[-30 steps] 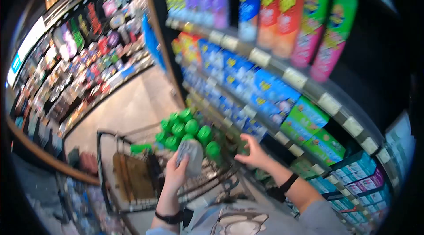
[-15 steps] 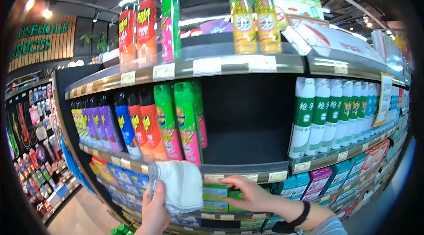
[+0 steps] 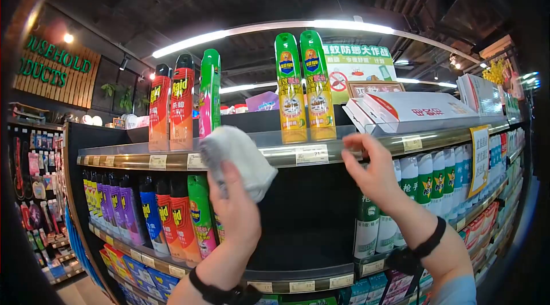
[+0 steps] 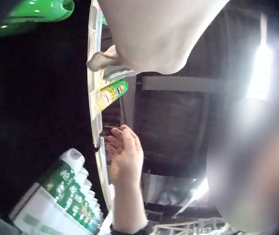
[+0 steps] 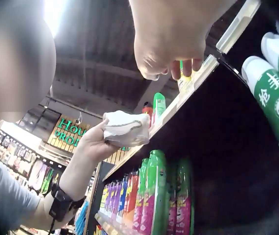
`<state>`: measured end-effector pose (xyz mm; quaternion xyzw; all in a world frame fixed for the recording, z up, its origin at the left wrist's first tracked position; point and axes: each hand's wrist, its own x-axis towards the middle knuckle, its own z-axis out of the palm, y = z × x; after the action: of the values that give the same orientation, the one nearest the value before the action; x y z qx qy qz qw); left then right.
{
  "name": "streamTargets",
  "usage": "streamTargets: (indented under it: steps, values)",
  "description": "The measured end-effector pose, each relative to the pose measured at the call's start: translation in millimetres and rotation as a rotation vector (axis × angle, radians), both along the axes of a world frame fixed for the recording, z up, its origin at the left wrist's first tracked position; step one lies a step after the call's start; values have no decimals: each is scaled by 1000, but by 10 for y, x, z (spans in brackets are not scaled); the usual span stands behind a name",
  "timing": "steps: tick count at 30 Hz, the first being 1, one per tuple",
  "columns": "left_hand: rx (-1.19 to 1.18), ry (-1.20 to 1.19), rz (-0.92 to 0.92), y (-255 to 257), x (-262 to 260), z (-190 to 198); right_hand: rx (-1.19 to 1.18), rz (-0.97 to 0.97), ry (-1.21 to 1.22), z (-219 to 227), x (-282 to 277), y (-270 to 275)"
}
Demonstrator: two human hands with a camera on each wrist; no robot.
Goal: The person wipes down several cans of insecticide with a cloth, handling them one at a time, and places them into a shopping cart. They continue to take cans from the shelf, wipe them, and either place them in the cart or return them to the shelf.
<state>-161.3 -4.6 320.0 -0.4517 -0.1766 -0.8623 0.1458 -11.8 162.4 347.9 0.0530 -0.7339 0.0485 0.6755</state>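
Observation:
My left hand [image 3: 238,213] grips a folded white cloth with a grey edge [image 3: 243,159], thumb across its near side. The cloth overlaps the front rail of the top shelf [image 3: 366,149] in the head view. In the right wrist view the same cloth [image 5: 126,129] sits up in the left hand's fingers. My right hand [image 3: 375,173] is raised at that rail, fingers loosely bent with nothing in them. To its left, two yellow spray cans with green caps [image 3: 293,96] stand upright on the top shelf. The left wrist view shows the right hand [image 4: 127,159] beside the shelf edge.
Red spray cans [image 3: 181,104] and a green one [image 3: 209,93] stand further left on top. White boxes [image 3: 418,111] lie at right. Below, a dark gap [image 3: 298,219] separates coloured cans from green-and-white cans [image 3: 366,230]. A framed picture [image 3: 375,88] stands behind.
The head view has swung up from the cart of green-capped cans to the shelves. Both hands have risen to the top shelf's front edge, the left still holding the cloth.

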Motion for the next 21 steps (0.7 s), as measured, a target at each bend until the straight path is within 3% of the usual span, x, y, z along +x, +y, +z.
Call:
streamTargets:
  steps: [4, 6, 9, 10, 12, 16, 17, 20, 21]
  values:
    - [92, 297, 484, 498, -205, 276, 74, -88, 132, 422, -338, 372]
    - [99, 375, 509, 570, -118, 369, 108, -137, 172, 577, -452, 476]
    - [34, 383, 642, 698, -160, 471, -166, -202, 46, 779, -626, 511]
    - [47, 388, 646, 737, -185, 500, -155, -199, 56, 842, -647, 492]
    - [53, 376, 637, 795, -212, 583, -376, -163, -135, 1007, -660, 419]
    - [22, 388, 745, 807, -286, 673, -376, -183, -257, 1170, -740, 504]
    - [28, 395, 711, 825, -312, 686, -365, -97, -354, 1207, -703, 483]
    - [28, 392, 651, 827, -328, 690, -428, -56, -334, 1197, -742, 527]
    - [23, 385, 652, 821, -320, 693, -445, -166, -292, 1177, -763, 517]
